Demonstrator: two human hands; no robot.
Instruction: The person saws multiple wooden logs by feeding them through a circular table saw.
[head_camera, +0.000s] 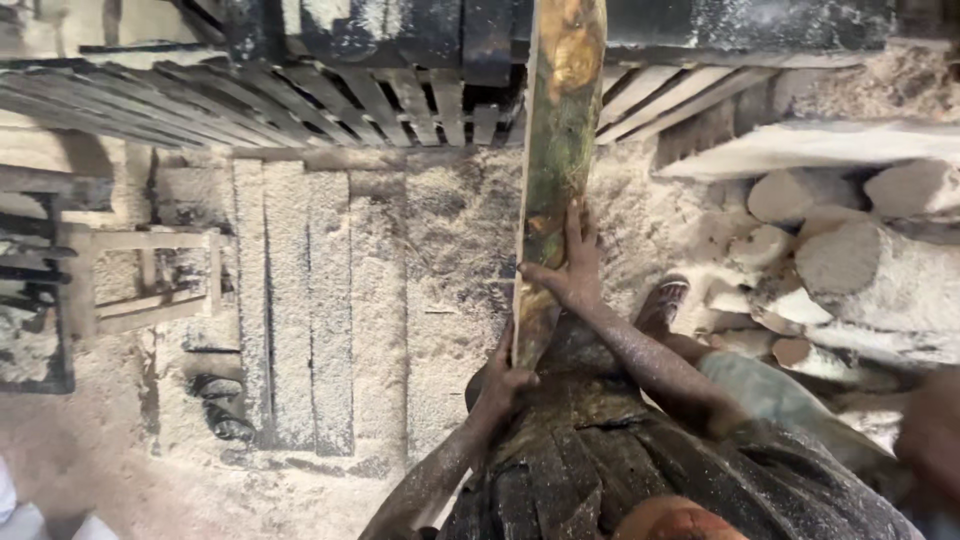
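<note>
I have a long greenish wooden plank (556, 150) standing on edge, running away from me toward the dark slatted frame (330, 100) at the far end. My left hand (503, 383) has its fingers clamped on the plank's near end; my right hand (572, 268) lies flat against its right face, fingers spread. As I judge it, the plank could tip sideways, since only the flat palm steadies it, and sawdust on the wood may let the near grip slip. To the right, stacked cut logs (850, 250) crowd close beside my sandalled foot (663, 302), leaving little room. To the left, the sawdust-covered floor (440, 260) gives more space, up to a small wooden frame (150, 280).
</note>
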